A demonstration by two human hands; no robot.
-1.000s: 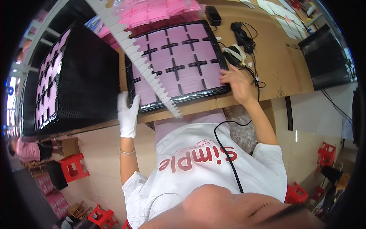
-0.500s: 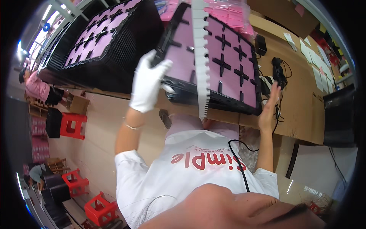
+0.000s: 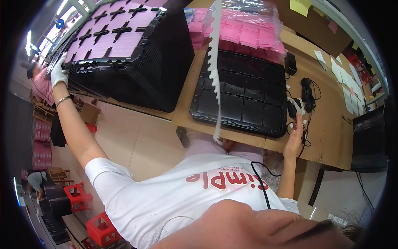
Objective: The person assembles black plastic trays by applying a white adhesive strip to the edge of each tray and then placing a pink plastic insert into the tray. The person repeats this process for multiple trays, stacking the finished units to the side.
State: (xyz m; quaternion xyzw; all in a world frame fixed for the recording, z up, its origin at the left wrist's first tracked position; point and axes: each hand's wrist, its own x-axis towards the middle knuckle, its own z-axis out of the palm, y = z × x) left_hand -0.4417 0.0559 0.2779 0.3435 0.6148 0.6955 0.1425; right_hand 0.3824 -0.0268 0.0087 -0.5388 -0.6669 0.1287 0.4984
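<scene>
My left hand (image 3: pixel 59 75), in a white glove, grips the near left corner of a black plastic tray (image 3: pixel 99 63). Pinkish-purple pieces fill this tray between black cross-shaped dividers. It sits on top of a tall stack of black trays (image 3: pixel 166 70); the glove partly hides its corner. Another glossy black tray (image 3: pixel 244 93), with a grid of shallow ridges and no purple pieces visible, lies on the bench in front of me. Beside its right edge is my bare right hand (image 3: pixel 294 137), fingers stretched out and holding nothing.
A white toothed strip (image 3: pixel 214 62) hangs across the view. Behind the bare tray lie pink pieces (image 3: pixel 248 33) in clear plastic. Black cables (image 3: pixel 307 93) and a small black box (image 3: pixel 290 64) are on the cardboard-covered bench (image 3: pixel 331 124). Red stools (image 3: pixel 102 228) stand on the floor.
The purple-filled tray has gone from in front of me to the left stack, with my left hand moving left. The bare black tray is now uncovered. My right hand stays at the right.
</scene>
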